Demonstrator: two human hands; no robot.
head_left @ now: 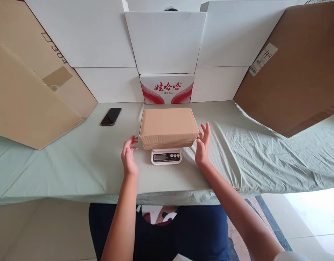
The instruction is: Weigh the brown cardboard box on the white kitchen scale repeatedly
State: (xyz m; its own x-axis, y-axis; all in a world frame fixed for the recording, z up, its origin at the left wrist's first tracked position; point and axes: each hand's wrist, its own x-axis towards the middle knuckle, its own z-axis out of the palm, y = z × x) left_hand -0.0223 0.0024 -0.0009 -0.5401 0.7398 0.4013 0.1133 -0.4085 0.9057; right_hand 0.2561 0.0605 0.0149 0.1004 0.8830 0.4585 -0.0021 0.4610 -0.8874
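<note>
A closed brown cardboard box (169, 123) rests on a white digital kitchen scale (166, 162), covering its platform. The scale's display and buttons face me, but I cannot read any figure on the display. My left hand (129, 156) is beside the box's left end, apart from it, with its fingers parted and nothing in them. At the opposite end, my right hand (203, 145) is open with its fingers spread. Its fingertips are very near the box's right side; whether they touch it I cannot tell.
A black phone (111, 116) lies on the green cloth (101, 159) left of the box. White boxes (167, 41) form a wall behind, with a red-printed carton (167, 89) at the bottom middle. Large brown cartons (33, 79) flank the table on both sides.
</note>
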